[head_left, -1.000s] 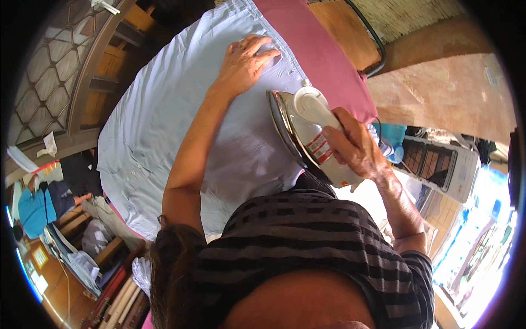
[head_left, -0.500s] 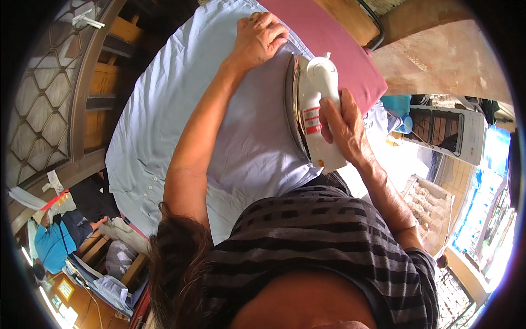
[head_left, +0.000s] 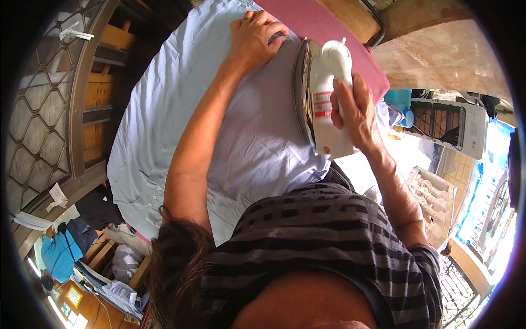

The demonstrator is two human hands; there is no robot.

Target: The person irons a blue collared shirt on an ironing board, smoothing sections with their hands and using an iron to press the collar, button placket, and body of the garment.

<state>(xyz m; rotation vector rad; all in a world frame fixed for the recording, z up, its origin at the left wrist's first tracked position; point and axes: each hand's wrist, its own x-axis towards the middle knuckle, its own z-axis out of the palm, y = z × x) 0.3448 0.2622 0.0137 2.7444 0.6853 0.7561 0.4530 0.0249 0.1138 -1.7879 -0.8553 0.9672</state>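
Right hand [head_left: 360, 112] wraps fingers around the iron [head_left: 331, 138]; left of them, left hand [head_left: 255, 41] rests bent fingers on blue cloth [head_left: 156, 120]; its grip I cannot tell.

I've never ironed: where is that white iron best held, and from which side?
Probably hold the iron by its narrow handle, from the right: it lies on that side, where the right hand wraps it, while the metal edge shows on the left.

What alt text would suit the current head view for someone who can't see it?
A person's right hand has a white iron in its grip at the right side of a light blue garment. The left hand rests on its far part, and a maroon cover lies beneath.
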